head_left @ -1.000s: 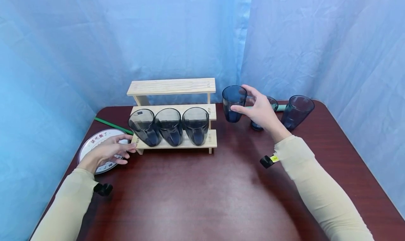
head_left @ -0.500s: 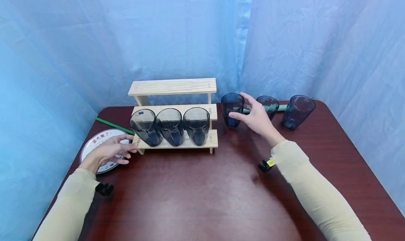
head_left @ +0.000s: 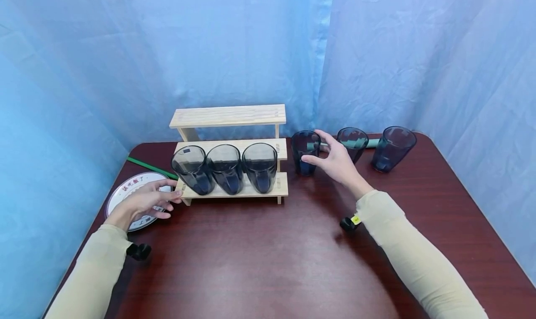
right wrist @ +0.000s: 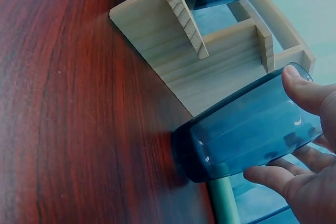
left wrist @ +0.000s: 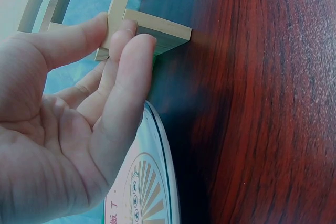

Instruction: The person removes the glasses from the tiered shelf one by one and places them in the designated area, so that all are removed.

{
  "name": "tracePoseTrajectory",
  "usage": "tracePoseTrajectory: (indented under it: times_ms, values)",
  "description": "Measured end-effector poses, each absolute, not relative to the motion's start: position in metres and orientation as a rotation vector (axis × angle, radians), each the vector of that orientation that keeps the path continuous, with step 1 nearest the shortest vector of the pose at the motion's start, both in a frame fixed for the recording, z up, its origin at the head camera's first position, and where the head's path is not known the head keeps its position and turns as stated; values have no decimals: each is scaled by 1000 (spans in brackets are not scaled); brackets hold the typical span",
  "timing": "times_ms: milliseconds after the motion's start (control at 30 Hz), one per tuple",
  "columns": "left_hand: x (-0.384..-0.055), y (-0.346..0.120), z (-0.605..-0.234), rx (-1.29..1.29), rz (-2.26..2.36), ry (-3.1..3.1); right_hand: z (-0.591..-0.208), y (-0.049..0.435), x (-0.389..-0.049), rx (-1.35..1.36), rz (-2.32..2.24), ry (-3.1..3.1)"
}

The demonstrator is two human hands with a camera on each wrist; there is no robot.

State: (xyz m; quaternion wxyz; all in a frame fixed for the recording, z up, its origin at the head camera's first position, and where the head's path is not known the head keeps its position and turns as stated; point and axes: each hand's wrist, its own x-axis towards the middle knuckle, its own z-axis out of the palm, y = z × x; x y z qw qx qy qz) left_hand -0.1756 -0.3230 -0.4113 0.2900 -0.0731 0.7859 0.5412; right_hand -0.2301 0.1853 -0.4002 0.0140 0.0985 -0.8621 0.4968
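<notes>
My right hand [head_left: 337, 163] holds a dark blue drinking glass [right wrist: 241, 129] near its rim, thumb on one side and fingers on the other. The glass is upright, its base on or just at the table, beside the right end of a three-tier wooden shelf [head_left: 228, 116]. My left hand [head_left: 146, 200] pinches the left end of the lowest tier between thumb and fingertips; the left wrist view shows the plank [left wrist: 118, 22] there. On that lowest tier, three dark glasses stand in a row: left [head_left: 192, 167], middle [head_left: 225, 170] and right [head_left: 260, 167].
Two more dark glasses, a nearer-in one [head_left: 355, 142] and a far-right one [head_left: 391, 151], stand on the table [head_left: 259, 263] at the back right, by a pale green rod [head_left: 373, 143]. A patterned plate [head_left: 130, 184] and a green stick [head_left: 146, 164] lie at left. Blue curtains [head_left: 209, 44] surround the table.
My right hand has lowered the glass from the air to the table beside the shelf, moving slightly toward me. My left hand stays on the shelf's end.
</notes>
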Motion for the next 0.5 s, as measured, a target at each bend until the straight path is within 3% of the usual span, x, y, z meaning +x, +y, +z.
tracePoseTrajectory:
  times_ms: [500]
  values:
    - [-176,-323,-411,-189,1425,2107,-410,197,-229,341,1500,-2721]
